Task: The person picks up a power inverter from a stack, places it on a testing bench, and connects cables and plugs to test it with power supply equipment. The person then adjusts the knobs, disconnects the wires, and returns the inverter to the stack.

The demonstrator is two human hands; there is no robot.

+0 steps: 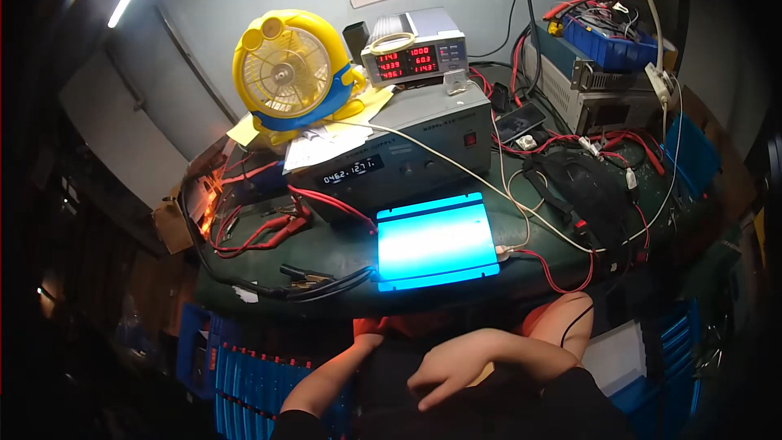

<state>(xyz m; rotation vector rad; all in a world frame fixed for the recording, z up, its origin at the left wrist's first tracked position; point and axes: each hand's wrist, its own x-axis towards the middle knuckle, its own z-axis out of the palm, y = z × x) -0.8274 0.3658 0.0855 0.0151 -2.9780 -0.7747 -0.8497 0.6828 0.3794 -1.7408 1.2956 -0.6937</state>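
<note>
My right hand [452, 365] is above my lap, in front of the bench edge, with its fingers curled under. A small yellowish patch [482, 373] shows beneath the palm; I cannot make out what it is. My left hand [371, 339] rests near the red cloth at my lap, its fingers hidden. Nearest on the bench lies a bright blue inverter-like metal box [436, 240], which neither hand touches. Thick black cables [334, 285] and red cables [334, 198] run to its left side; a white plug [507, 253] sits at its right side.
Behind the box stands a grey power supply [399, 163] carrying a yellow fan [285, 73] and a lit power meter [415, 53]. Red clamps [281, 232] lie left. Tangled wires and a black bag [582, 195] lie right. Blue cases [261, 383] stand below.
</note>
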